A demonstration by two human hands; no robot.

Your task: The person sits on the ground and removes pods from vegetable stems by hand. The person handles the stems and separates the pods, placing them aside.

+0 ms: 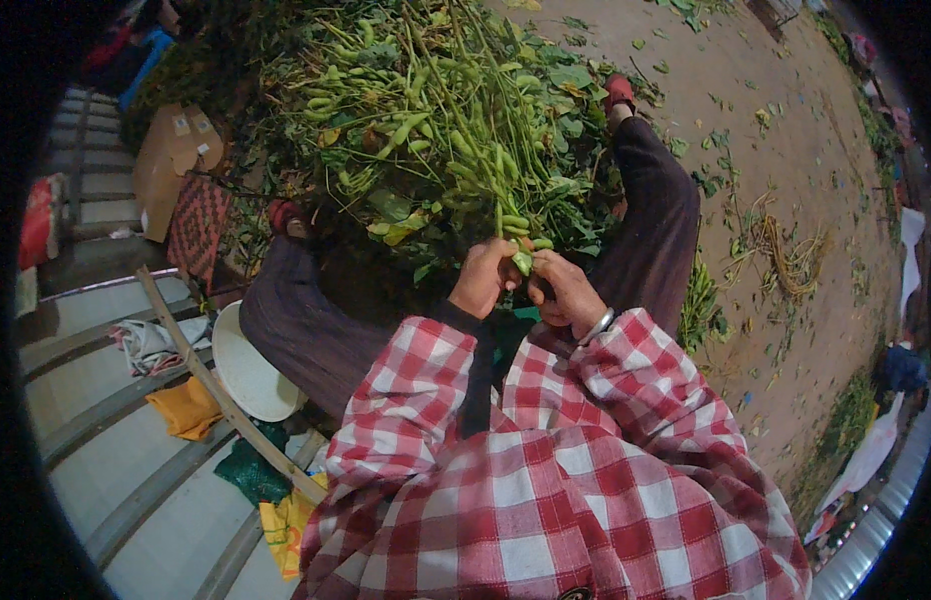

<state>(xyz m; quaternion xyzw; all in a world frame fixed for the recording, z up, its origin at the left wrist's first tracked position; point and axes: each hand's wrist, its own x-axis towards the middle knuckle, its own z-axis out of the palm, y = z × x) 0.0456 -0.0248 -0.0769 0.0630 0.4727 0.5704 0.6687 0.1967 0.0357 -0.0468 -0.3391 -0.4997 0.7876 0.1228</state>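
Observation:
My left hand [482,277] grips the lower end of a leggy green bean plant [498,219], its stalk running up from beside the thumb. Green pods [516,223] cluster just above my fingers. Close beside it, my right hand [567,289] has its thumb and forefinger pinched at a pale green pod or leaf [522,262] between the two hands; which of these it is, I cannot tell. Beyond my hands, between my feet, lies a large heap of pod-bearing bean plants [413,127]. A metal bangle [597,327] circles my right wrist.
At left stand a white basin [248,367], a cardboard piece [173,165] and a long wooden stick [225,397]. Yellow cloth [184,407] and a dark green mesh bag [254,465] lie near it. Rope-like strands [786,259] and scattered leaves lie on the floor at right.

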